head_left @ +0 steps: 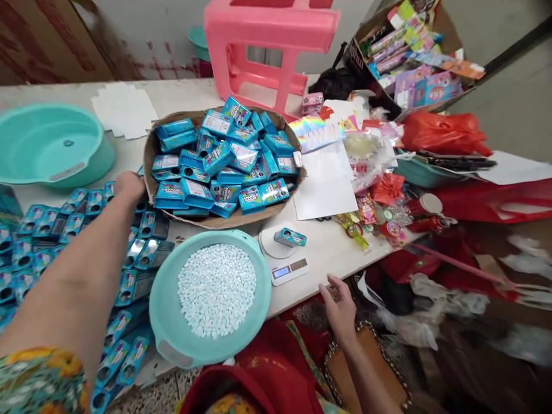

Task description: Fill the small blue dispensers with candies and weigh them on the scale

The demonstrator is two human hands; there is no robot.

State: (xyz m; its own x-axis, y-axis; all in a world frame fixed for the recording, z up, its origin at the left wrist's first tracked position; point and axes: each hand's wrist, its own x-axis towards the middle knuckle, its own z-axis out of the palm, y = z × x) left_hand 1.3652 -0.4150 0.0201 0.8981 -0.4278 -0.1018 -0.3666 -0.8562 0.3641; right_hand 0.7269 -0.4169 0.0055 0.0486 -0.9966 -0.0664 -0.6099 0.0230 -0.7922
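My left hand (129, 187) reaches out over rows of small blue boxes (43, 230) laid flat on the white table, beside the brown round basket (150, 155) heaped with more blue boxes (224, 161); its fingers curl downward and what they hold is hidden. My right hand (338, 302) hovers open at the table's front edge, holding nothing. A teal bowl (166, 310) of small pale tablets (215, 290) sits close to me. One blue box (290, 237) lies on a small white digital scale (287, 261).
An empty teal basin (52, 144) stands far left. A pink plastic stool (271, 46) lies behind the basket. To the right are white paper (325, 181), candy packets, a red bag (444, 132) and a cardboard box of packaged goods (414, 52).
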